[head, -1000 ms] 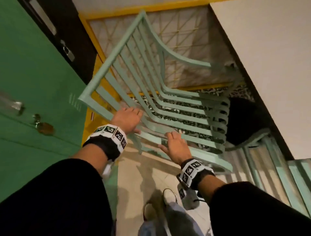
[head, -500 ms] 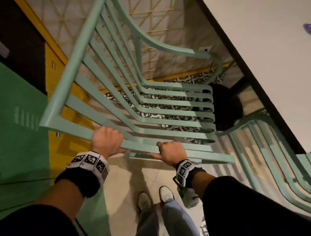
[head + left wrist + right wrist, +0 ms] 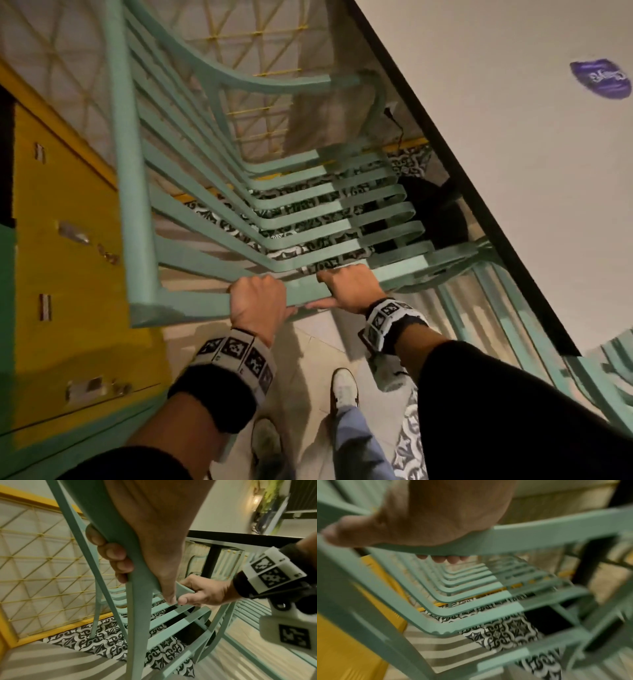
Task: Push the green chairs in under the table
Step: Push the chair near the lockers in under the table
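While both hands grip the top rail of the green chair (image 3: 219, 192), the chair stands at the edge of the table (image 3: 513, 144), its slatted seat reaching toward the table's dark rim and partly beneath it. The left hand (image 3: 258, 301) is curled round the rail, knuckles up in the head view; the left wrist view shows its fingers (image 3: 116, 555) wrapped under the rail and the thumb lying along the near side. Just beside it on the same rail, the right hand (image 3: 349, 286) also holds on, its thumb stretched along the rail's near edge toward the left hand, and the right wrist view, which is blurred, shows fingertips (image 3: 448, 559) peeking out beneath the rail. A second green chair (image 3: 534, 346) stands to the right, next to the first one and along the same table edge. Below the seat slats lies a black-and-white patterned floor tile strip (image 3: 96, 641), and a black table leg (image 3: 211, 559) rises behind the seat. A purple sticker (image 3: 601, 79) sits on the pale tabletop. To the left is a yellow cabinet (image 3: 68, 274). The person's white shoe (image 3: 344, 387) shows on the floor between the forearms.
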`<move>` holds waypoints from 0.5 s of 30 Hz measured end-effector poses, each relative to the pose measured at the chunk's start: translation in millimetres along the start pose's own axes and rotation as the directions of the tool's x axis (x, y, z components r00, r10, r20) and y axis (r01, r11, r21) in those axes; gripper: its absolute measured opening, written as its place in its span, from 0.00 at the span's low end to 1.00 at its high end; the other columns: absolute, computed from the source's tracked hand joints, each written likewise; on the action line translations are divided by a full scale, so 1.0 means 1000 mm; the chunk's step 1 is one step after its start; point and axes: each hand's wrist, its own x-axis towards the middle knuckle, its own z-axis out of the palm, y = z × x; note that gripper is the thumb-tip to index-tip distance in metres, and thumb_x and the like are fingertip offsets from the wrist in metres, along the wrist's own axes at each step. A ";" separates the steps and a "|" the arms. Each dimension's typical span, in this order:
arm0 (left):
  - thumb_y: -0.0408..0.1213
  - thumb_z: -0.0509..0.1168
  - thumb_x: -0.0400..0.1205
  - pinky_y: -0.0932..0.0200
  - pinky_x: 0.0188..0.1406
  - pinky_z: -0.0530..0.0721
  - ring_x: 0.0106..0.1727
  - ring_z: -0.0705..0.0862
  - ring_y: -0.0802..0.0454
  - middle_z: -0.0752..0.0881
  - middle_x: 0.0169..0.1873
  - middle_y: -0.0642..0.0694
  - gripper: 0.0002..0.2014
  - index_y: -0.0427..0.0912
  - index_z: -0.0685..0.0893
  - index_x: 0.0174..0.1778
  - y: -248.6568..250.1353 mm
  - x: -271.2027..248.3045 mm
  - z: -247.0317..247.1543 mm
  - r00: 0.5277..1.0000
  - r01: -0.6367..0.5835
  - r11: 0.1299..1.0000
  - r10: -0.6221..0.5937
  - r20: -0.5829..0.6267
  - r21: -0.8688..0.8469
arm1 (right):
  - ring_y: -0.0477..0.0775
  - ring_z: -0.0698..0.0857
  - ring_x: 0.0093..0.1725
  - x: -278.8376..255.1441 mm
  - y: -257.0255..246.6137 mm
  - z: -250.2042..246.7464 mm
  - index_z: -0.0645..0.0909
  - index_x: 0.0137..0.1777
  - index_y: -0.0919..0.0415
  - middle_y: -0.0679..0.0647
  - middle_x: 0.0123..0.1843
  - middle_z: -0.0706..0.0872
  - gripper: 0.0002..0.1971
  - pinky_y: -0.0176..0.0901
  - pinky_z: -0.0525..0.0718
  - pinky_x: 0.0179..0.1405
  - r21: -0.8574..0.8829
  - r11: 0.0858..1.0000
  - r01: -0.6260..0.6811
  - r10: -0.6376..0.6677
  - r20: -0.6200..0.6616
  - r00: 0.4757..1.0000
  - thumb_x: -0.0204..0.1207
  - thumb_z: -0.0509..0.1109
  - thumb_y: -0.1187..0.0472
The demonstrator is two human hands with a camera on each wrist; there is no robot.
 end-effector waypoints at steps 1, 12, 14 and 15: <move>0.65 0.57 0.77 0.60 0.39 0.74 0.45 0.86 0.52 0.88 0.47 0.51 0.26 0.46 0.84 0.49 0.002 0.005 -0.006 1.000 0.012 1.000 -0.012 0.009 0.010 | 0.58 0.77 0.17 0.002 0.005 -0.001 0.81 0.38 0.63 0.62 0.22 0.85 0.30 0.40 0.67 0.21 0.006 1.000 -0.014 0.014 -0.019 1.000 0.62 0.70 0.32; 0.66 0.57 0.77 0.60 0.33 0.73 0.34 0.77 0.51 0.75 0.26 0.50 0.24 0.48 0.81 0.42 0.019 0.064 -0.043 0.988 0.078 0.995 -0.069 0.137 -0.061 | 0.58 0.83 0.19 0.031 0.076 -0.002 0.82 0.34 0.61 0.59 0.18 0.83 0.33 0.39 0.70 0.22 0.007 1.000 -0.018 0.018 -0.076 0.997 0.63 0.65 0.27; 0.63 0.57 0.78 0.56 0.44 0.79 0.46 0.84 0.49 0.86 0.41 0.48 0.24 0.45 0.83 0.50 0.012 0.069 -0.041 0.990 0.119 0.989 -0.112 0.084 -0.090 | 0.57 0.82 0.18 0.037 0.074 -0.002 0.83 0.33 0.61 0.58 0.18 0.83 0.33 0.37 0.69 0.22 0.017 1.000 -0.013 0.014 -0.055 0.998 0.62 0.65 0.27; 0.62 0.59 0.78 0.57 0.47 0.81 0.50 0.85 0.48 0.87 0.46 0.47 0.24 0.44 0.84 0.51 0.005 0.070 -0.045 0.993 0.120 0.984 -0.119 0.021 -0.131 | 0.56 0.81 0.16 0.040 0.073 -0.004 0.83 0.30 0.61 0.57 0.15 0.81 0.32 0.36 0.67 0.21 0.020 1.000 -0.015 0.017 -0.074 0.997 0.61 0.67 0.28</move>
